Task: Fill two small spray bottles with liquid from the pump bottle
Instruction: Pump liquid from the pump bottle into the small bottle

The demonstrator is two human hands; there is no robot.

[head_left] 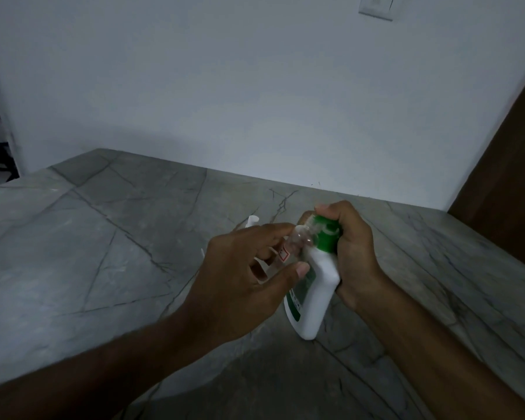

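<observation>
Big white pump bottle (315, 286) with a green top (326, 237), tilted, bottom corner resting on the grey stone table (103, 237). Gripped near the top by the right hand (353, 253), fingers curled tight around the green part, thumb pressed down on the very top. Lower half of the big bottle sticking out below the hand, green and white label facing left.

Small clear spray bottle (87, 242)... held right up against the green top:

Small clear bottle (297, 239) with no cap, pinched by the left hand (246, 277) between thumb and first finger, other fingers loosely spread underneath. Open mouth of the small bottle touching the nozzle of the pump. Little red and white sticker on its side, just above the thumb. Cannot tell how much liquid is inside.

Behind the left hand, a white thing (252, 221) standing on the table, mostly hidden by the fingers; too hidden to say what. Also a thin white stick (202, 253) poking out just beside the left hand.

Plain white wall (255, 101) behind the table. Light switch (376, 6) high up on the wall. Brown door (509, 165) at the right edge.
</observation>
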